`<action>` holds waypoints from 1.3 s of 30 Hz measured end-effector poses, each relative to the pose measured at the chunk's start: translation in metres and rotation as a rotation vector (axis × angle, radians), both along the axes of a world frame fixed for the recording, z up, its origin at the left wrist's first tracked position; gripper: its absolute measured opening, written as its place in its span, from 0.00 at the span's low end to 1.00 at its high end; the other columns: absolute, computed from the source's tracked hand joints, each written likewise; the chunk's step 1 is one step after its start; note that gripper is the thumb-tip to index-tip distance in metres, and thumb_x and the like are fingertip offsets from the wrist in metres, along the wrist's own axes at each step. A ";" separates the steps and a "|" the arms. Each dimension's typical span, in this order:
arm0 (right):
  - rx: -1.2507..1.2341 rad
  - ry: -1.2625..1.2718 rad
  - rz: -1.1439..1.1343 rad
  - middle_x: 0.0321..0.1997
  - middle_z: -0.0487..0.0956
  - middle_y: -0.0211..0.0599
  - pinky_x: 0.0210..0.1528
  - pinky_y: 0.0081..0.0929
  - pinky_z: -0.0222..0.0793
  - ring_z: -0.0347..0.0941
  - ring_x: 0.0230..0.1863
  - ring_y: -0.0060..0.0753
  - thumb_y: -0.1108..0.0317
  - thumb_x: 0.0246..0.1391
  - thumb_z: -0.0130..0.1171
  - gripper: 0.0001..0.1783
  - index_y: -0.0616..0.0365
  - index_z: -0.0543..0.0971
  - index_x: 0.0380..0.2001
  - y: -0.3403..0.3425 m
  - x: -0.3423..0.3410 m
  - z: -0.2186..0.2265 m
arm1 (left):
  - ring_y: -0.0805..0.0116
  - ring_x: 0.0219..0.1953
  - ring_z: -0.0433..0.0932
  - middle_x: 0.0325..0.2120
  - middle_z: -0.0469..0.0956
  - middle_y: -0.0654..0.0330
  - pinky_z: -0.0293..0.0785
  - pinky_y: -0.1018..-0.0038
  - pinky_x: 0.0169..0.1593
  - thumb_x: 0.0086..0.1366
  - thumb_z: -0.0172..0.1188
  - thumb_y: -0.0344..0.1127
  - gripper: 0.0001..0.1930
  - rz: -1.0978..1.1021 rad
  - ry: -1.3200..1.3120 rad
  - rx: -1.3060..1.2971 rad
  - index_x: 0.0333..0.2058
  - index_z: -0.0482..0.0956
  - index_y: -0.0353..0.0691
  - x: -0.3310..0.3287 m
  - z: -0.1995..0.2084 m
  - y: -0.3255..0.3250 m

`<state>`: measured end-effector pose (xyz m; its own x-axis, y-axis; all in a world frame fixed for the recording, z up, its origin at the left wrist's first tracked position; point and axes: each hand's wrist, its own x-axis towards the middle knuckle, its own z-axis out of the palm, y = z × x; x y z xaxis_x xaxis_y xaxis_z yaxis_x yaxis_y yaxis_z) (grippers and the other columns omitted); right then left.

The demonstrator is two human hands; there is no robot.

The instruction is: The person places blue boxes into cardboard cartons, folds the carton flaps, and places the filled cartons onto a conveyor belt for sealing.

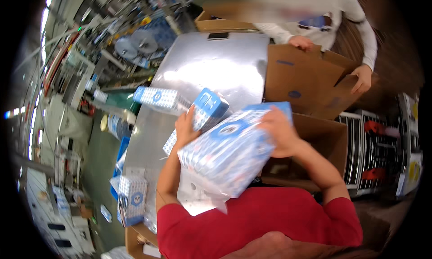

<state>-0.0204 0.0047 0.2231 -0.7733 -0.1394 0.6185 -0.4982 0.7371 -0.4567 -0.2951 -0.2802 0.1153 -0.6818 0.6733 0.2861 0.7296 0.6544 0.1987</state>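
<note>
A large blue-and-white patterned package (229,146), glossy as if wrapped in clear film, is tilted in front of my chest. My right hand (280,134) is closed on its upper right part. My left hand (184,129) is closed around the left side of a smaller blue-and-white carton (210,107) with a solid blue end. Its lower part is hidden behind the large package. Another patterned carton (162,100) lies on the metal table just beyond my left hand.
The shiny metal table (211,56) bears a dark phone (218,36) at its far edge. An open cardboard box (315,128) stands right; a co-worker's hands (361,78) hold its flaps. Scissors (123,203) rest by an upright carton (133,196) at left. A roller conveyor (355,146) lies far right.
</note>
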 end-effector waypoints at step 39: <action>0.425 -1.664 -0.024 0.55 0.67 0.52 0.52 0.45 0.65 0.65 0.55 0.50 0.59 0.41 0.62 0.37 0.54 0.65 0.57 0.034 0.078 -0.297 | 0.45 0.55 0.62 0.52 0.66 0.46 0.60 0.52 0.55 0.55 0.59 0.45 0.25 0.117 0.119 0.143 0.50 0.70 0.41 -0.011 -0.007 0.097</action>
